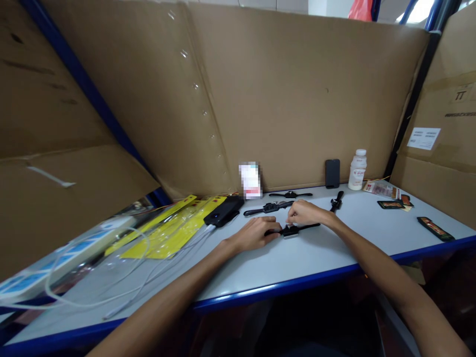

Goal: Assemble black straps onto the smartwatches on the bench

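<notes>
A black spokeshave (290,230) with a handle on each side lies on the table in front of me. My left hand (256,233) is wrapped round its left handle and rests on the tabletop. The fingers of my right hand (307,212) are pinched together on a small screw at the top middle of the tool. What exactly sits between those fingertips is mostly hidden. Just behind lies a second spokeshave (270,207), partly covered by my right hand. A third spokeshave (290,195) is farther back, and another spokeshave (336,202) lies at an angle to the right.
Yellow-backed clear packages (178,228), a black power bank (223,212) and a white power strip (70,258) with cables occupy the left. A phone (332,173) and a bottle (357,171) stand at the back. Dark flat cases (435,228) lie right. Cardboard walls (297,99) enclose the table.
</notes>
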A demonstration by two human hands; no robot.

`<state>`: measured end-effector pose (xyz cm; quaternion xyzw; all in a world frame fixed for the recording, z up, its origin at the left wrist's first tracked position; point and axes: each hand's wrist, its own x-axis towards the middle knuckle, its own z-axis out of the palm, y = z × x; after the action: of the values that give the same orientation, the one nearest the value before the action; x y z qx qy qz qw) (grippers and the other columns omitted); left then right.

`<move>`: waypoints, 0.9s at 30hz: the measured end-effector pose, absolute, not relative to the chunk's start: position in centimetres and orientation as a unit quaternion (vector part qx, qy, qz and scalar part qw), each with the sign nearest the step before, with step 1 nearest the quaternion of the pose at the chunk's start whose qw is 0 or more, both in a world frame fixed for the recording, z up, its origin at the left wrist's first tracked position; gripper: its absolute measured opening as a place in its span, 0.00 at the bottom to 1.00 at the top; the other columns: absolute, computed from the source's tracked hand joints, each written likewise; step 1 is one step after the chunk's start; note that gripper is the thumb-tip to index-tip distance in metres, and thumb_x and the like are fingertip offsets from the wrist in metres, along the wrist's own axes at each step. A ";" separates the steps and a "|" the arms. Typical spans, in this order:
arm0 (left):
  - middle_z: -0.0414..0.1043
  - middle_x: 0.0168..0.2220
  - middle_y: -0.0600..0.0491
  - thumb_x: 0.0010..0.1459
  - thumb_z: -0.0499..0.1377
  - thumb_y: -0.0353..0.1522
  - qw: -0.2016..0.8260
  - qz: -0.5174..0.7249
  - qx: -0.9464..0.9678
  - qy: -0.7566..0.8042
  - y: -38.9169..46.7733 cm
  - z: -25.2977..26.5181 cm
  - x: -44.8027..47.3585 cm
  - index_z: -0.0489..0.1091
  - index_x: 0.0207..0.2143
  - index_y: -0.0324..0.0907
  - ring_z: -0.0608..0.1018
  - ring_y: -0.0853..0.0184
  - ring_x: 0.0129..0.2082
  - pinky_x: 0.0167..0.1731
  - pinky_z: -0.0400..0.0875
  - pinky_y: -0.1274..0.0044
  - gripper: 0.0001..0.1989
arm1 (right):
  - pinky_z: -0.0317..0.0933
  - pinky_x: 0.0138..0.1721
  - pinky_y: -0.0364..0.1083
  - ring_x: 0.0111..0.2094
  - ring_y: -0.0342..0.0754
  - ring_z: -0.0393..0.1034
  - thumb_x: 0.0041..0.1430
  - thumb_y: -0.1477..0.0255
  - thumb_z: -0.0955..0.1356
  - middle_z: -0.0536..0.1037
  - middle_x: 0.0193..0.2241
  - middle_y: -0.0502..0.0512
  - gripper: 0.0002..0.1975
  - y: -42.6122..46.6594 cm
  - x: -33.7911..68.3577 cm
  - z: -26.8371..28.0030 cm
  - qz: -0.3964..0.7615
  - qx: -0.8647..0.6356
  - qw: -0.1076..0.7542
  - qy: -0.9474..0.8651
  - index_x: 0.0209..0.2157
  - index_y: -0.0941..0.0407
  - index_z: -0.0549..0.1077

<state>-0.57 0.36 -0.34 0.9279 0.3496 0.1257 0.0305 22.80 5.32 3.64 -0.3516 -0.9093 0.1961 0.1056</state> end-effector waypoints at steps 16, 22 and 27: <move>0.76 0.40 0.50 0.69 0.56 0.32 0.030 0.124 0.928 0.349 0.3 -0.2 -0.5 0.77 0.45 0.45 0.78 0.63 0.38 0.37 0.68 0.74 0.10 | 0.50 0.29 0.42 0.25 0.42 0.63 0.60 0.70 0.69 0.75 0.20 0.48 0.12 5.8 22.8 3.0 0.231 -0.303 0.109 -0.918 0.30 0.58 0.85; 0.75 0.40 0.50 0.69 0.56 0.32 0.029 0.126 0.928 0.349 0.4 -0.3 -0.6 0.77 0.45 0.46 0.78 0.62 0.39 0.37 0.67 0.74 0.10 | 0.49 0.28 0.42 0.23 0.42 0.61 0.60 0.69 0.69 0.71 0.17 0.48 0.13 5.6 22.9 3.2 0.214 -0.347 0.095 -0.908 0.28 0.59 0.84; 0.76 0.41 0.50 0.68 0.56 0.32 0.029 0.117 0.927 0.355 0.3 -0.3 -0.5 0.77 0.45 0.45 0.78 0.62 0.39 0.37 0.68 0.74 0.10 | 0.48 0.29 0.42 0.24 0.42 0.61 0.61 0.70 0.69 0.70 0.17 0.47 0.12 5.5 22.8 3.6 0.199 -0.349 0.109 -0.909 0.28 0.58 0.84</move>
<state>-0.50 0.32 -0.25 0.9270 0.3550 0.1170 0.0292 22.82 5.46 3.60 -0.3486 -0.9095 0.1988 0.1088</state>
